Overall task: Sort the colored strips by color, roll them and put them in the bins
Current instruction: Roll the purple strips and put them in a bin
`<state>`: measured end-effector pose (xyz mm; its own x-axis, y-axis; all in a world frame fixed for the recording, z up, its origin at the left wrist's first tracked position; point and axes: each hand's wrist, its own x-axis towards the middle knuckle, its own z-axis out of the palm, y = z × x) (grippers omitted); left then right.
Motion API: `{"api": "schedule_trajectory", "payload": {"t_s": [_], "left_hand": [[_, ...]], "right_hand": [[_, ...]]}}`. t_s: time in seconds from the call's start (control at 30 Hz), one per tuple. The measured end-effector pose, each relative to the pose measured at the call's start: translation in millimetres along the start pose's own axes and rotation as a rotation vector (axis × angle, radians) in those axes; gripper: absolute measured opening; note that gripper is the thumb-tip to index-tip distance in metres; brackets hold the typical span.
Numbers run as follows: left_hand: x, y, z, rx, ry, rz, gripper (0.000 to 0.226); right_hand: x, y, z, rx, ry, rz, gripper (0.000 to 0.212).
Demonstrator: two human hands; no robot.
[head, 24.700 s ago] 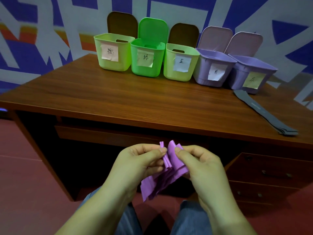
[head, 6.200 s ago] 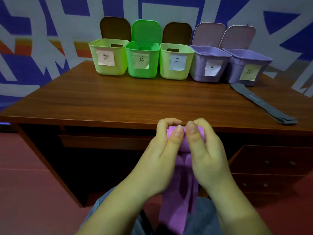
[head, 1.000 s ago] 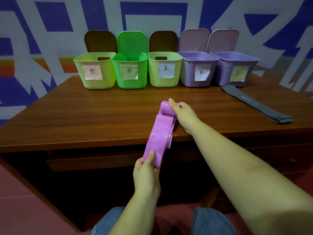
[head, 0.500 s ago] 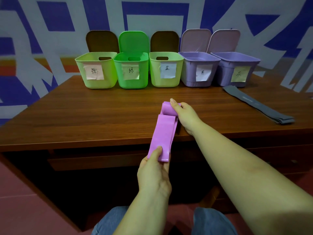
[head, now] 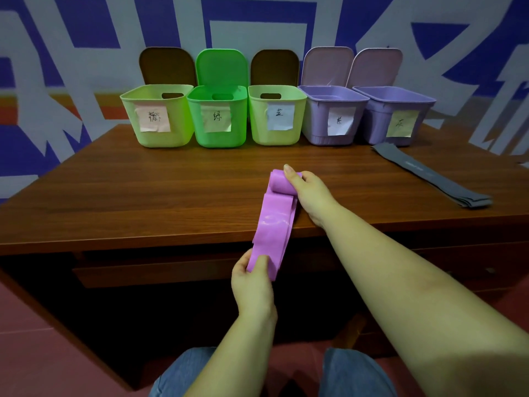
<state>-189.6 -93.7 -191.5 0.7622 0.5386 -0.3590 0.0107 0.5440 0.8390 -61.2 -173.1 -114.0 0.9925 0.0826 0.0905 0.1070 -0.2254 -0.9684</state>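
Rolling purple strip [head: 273,224]: right hand [head: 310,193] grips the roll, left hand [head: 253,282] pinches the tail; I'd keep the tail taut, edges aligned.

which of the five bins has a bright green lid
The second bin from the left, itself bright green. Its neighbours have brown lids; the two purple bins have pale pink ones.

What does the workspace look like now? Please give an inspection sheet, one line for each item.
Surface: wooden desk, drawers below.
Job's things: purple strip, far end rolled on the desk, near end past the edge; grey strips flat at right; five open bins in a row at the back.
Clutter: nothing seen.
Hands: right hand grips the roll; left hand pinches the loose end.
Cables: nothing seen.
Surroundings: blue and white patterned wall.
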Motion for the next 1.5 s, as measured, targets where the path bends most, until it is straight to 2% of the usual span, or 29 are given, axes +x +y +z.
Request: {"api": "schedule_trajectory", "payload": {"t_s": [0.2, 0.43, 0.57, 0.63, 0.77, 0.83, 0.93, 1.07, 1.17, 1.23, 1.3, 1.33, 1.43, 1.5], "left_hand": [[5, 18, -3, 0.081, -0.152, -0.061, 0.022], [-2, 34, -15, 0.118, -0.329, 0.006, 0.043], [-16, 48, -23, 0.069, -0.455, 0.086, 0.024], [-25, 54, -26, -0.01, -0.511, 0.115, 0.023], [-47, 65, -28, -0.118, -0.52, 0.144, 0.017], [-57, 72, -29, -0.156, -0.523, 0.149, 0.023], [-66, 83, -32, -0.151, -0.607, 0.146, 0.046], [-69, 105, -38, -0.053, -0.876, 0.09, 0.085], [-72, 122, -40, -0.042, -1.025, 0.008, 0.083], [-78, 133, -38, -0.116, -1.093, -0.072, 0.071], [-81, 140, -34, -0.121, -1.068, -0.104, 0.043], [-84, 143, -30, -0.072, -1.001, -0.11, 0.032], [-78, 138, -25, 0.116, -0.793, -0.001, 0.029], [-78, 134, -28, 0.245, -0.739, 0.125, 0.024]], "right_hand": [[-2, -1, -1, 0.004, -0.018, -0.014, 0.039], [-10, -8, 2, -0.013, -0.022, -0.024, 0.036], [-23, -20, 3, -0.043, -0.07, -0.097, 0.032], [-32, -29, 2, -0.063, -0.087, -0.139, 0.03], [-49, -48, -2, -0.043, -0.112, -0.18, 0.029], [-57, -60, -6, -0.056, -0.115, -0.201, 0.027], [-70, -84, -15, -0.116, -0.143, -0.269, 0.022], [-88, -113, -24, -0.165, -0.19, -0.362, 0.02], [-98, -127, -27, -0.169, -0.242, -0.41, 0.016], [-104, -130, -26, -0.151, -0.284, -0.428, 0.013], [-109, -129, -24, -0.136, -0.321, -0.44, 0.014], [-111, -129, -23, -0.139, -0.338, -0.445, 0.017], [-115, -125, -20, -0.156, -0.37, -0.461, 0.017], [-116, -121, -19, -0.156, -0.366, -0.454, 0.014]]}}
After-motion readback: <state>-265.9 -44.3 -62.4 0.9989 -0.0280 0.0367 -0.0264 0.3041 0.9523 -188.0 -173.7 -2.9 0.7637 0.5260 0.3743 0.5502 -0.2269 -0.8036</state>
